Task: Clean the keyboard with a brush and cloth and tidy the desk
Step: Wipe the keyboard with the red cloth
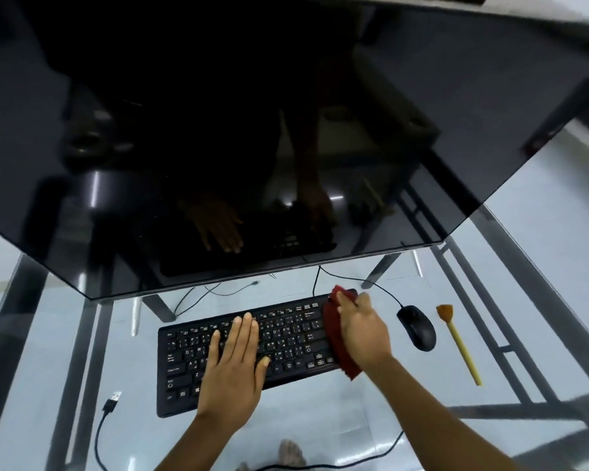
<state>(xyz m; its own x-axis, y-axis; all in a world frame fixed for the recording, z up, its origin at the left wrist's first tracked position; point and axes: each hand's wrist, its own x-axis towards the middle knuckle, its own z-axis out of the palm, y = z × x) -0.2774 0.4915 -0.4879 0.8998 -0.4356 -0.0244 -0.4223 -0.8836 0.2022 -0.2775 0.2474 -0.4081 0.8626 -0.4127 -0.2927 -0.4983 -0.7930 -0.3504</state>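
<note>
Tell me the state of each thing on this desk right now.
left hand: flat on the keyboard
right hand: grips the red cloth on the keyboard's right end
brush: lying untouched, right of the mouse
mouse: untouched, wired
monitor: screen dark
USB cable: plug loose, unconnected

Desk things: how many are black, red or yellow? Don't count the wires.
Black: 3 (monitor, keyboard, mouse)
Red: 1 (cloth)
Yellow: 1 (brush)
Total: 5
</note>
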